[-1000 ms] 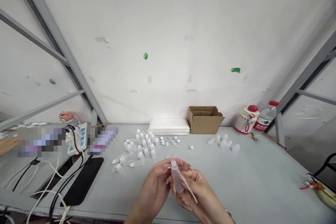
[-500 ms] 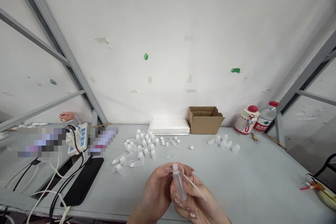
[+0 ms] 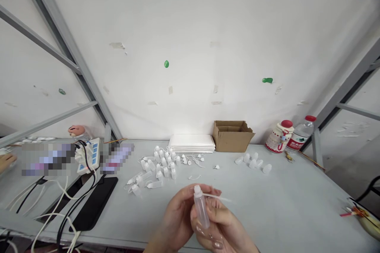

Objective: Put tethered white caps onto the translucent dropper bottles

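A small translucent squeeze bottle [image 3: 202,212] is held upright, tilted slightly left, at the front of the table. My right hand [image 3: 221,221] is closed around its body, thumb on the right side. My left hand [image 3: 179,213] curls round from the left, its thumb at the bottle's neck and its fingertips behind the top; part of its grip is hidden. A thin white strap [image 3: 215,196] sticks out to the right from the neck. Beyond my hands lie a cluster of similar small bottles [image 3: 164,162] and several loose white caps with straps [image 3: 184,159].
A white stack of flat sheets [image 3: 191,143] and a cardboard box [image 3: 233,137] stand by the wall. Clear plastic caps [image 3: 253,163], a cream flask [image 3: 279,136] and a water bottle [image 3: 303,132] are right. Left are a black phone-like slab [image 3: 93,204], cables, a power strip [image 3: 92,156] and another person's hand [image 3: 6,162].
The strap has swung up from slanting down to nearly level. The held bottle has shifted slightly left. Another person's hand has come in at the far left edge.
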`<state>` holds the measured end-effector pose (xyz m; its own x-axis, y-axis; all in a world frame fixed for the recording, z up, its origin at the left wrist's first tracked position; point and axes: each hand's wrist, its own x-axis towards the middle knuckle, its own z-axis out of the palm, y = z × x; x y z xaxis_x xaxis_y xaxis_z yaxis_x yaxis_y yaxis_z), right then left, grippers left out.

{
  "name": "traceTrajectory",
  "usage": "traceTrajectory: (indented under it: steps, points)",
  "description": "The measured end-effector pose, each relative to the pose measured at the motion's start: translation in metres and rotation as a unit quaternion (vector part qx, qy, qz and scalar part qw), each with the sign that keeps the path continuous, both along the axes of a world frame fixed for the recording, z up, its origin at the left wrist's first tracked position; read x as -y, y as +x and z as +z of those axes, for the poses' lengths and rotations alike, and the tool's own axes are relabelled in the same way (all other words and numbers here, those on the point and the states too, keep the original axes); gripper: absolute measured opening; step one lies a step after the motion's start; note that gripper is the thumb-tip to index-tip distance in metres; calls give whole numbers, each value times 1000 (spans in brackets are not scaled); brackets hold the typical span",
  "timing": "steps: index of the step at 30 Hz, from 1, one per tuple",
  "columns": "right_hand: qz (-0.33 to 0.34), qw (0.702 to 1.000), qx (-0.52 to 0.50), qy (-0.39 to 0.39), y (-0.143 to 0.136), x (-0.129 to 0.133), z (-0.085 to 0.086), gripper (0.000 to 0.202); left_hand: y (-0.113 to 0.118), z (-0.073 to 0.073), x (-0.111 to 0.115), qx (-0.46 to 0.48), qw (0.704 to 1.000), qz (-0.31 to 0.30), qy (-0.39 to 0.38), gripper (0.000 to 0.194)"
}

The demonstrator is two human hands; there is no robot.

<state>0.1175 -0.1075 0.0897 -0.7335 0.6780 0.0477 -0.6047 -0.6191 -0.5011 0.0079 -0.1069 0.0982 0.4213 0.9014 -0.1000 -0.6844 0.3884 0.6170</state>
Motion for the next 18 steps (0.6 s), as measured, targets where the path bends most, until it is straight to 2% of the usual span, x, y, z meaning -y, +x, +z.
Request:
traceTrajectory:
  steps: [3,6,9,14,16,18]
  points:
    - [-108,988,94,56,3,1,3,27,-2,6,0,-64,996,56,25,31]
    - [-221,944,216,115,7,1,7,21,-5,9,1,-110,985,112,75,33]
    - [-314,871,322,197,9,1,7,18,-7,11,4,-134,977,129,100,31]
    - [-439,710,417,360,5,1,-3,7,-2,16,8,-142,977,133,85,26]
    - [-466,670,424,392,3,2,-7,5,2,17,10,-136,977,146,69,22]
    - [-478,649,428,409,2,2,-9,4,5,17,11,-124,978,155,56,20]
